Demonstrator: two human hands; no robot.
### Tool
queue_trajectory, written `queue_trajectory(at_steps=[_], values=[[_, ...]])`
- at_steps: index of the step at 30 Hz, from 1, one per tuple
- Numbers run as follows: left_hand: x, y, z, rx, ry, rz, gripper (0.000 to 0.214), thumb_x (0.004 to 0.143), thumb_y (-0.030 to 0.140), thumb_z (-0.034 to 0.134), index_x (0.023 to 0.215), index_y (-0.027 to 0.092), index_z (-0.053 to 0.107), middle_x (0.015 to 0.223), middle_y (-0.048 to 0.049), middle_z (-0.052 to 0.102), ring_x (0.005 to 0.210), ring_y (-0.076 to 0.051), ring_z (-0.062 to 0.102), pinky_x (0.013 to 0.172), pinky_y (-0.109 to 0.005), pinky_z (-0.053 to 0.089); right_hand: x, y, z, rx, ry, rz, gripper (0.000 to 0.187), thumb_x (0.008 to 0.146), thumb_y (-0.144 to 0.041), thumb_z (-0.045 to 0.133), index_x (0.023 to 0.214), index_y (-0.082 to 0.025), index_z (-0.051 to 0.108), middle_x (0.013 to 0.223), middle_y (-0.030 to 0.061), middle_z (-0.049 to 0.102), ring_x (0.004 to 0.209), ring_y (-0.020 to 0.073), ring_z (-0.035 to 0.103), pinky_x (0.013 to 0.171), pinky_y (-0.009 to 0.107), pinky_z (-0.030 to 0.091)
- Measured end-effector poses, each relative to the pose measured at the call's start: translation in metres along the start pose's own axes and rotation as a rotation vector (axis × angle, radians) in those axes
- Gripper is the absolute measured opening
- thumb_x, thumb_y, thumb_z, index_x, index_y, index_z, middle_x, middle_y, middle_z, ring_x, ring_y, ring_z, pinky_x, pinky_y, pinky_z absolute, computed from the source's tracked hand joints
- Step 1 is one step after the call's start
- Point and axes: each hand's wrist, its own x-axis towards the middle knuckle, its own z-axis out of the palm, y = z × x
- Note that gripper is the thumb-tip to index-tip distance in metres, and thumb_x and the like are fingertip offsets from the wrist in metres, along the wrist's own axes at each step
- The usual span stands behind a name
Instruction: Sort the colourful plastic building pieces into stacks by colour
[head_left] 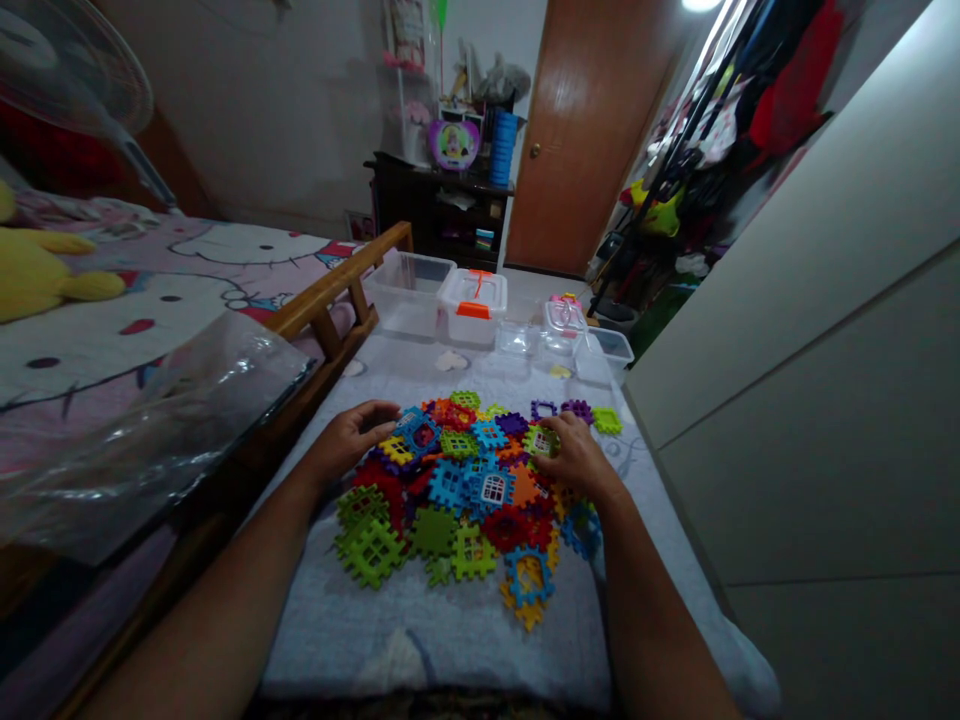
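A heap of colourful plastic interlocking tiles with notched edges lies on the pale sheet in front of me, among them a green solid tile [433,531], a blue frame tile [529,576] and an orange tile [524,486]. My left hand [346,440] is at the heap's left edge, its thumb and fingers apart beside a blue tile [418,432]. On the right side, my right hand [579,458] reaches over the heap with fingers curved and spread, touching a light green window tile [539,441]. Its palm side is hidden.
Behind the heap stand a clear bin [409,290], a lidded box with orange latches [480,295] and several smaller clear containers [604,350]. A wooden rail [337,290] and a plastic bag [187,420] border the left; a pale cabinet [810,380] borders the right.
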Motion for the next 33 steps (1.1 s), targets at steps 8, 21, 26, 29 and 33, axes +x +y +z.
queue_trajectory(at_steps=[8,21,26,29,33], values=[[0.0,0.004,0.001,-0.017,0.014,-0.017,0.063,0.063,0.068,0.072,0.103,0.02,0.07,0.109,-0.0089,0.073,0.102,-0.029,0.067,0.092,-0.039,0.053,0.003,0.004,0.004,-0.038,-0.038,-0.012,0.047,0.073,-0.031,0.073,0.116,-0.016,0.061,0.109,0.0112,0.057,0.105,0.0279,0.052,0.094,0.039,0.043],[0.001,0.002,0.002,-0.01,0.018,-0.01,0.059,0.066,0.064,0.071,0.105,0.019,0.068,0.111,-0.01,0.073,0.106,-0.031,0.066,0.095,-0.042,0.052,0.005,0.005,0.005,-0.036,-0.017,-0.044,0.046,0.071,-0.028,0.076,0.114,-0.019,0.063,0.107,0.0097,0.06,0.101,0.0266,0.053,0.091,0.039,0.044],[0.001,0.001,0.001,-0.001,0.012,-0.003,0.058,0.066,0.064,0.072,0.103,0.019,0.069,0.11,-0.0092,0.073,0.104,-0.03,0.067,0.095,-0.041,0.052,0.004,0.008,0.005,-0.029,-0.016,-0.042,0.05,0.072,-0.03,0.075,0.119,-0.018,0.062,0.11,0.011,0.059,0.105,0.0279,0.053,0.094,0.04,0.044],[0.0,0.003,0.001,-0.011,0.02,-0.01,0.06,0.064,0.065,0.072,0.104,0.019,0.069,0.11,-0.0096,0.073,0.104,-0.031,0.067,0.094,-0.041,0.052,0.003,0.011,0.004,-0.033,-0.022,-0.039,0.054,0.072,-0.028,0.073,0.123,-0.016,0.059,0.113,0.0122,0.059,0.108,0.0285,0.052,0.095,0.04,0.043],[0.0,0.005,0.002,-0.008,0.016,-0.013,0.06,0.064,0.066,0.072,0.103,0.019,0.069,0.11,-0.0098,0.073,0.104,-0.03,0.067,0.094,-0.041,0.052,0.003,0.012,0.004,-0.033,-0.055,-0.037,0.051,0.073,-0.025,0.071,0.122,-0.015,0.06,0.113,0.0125,0.059,0.109,0.0278,0.053,0.094,0.038,0.044]])
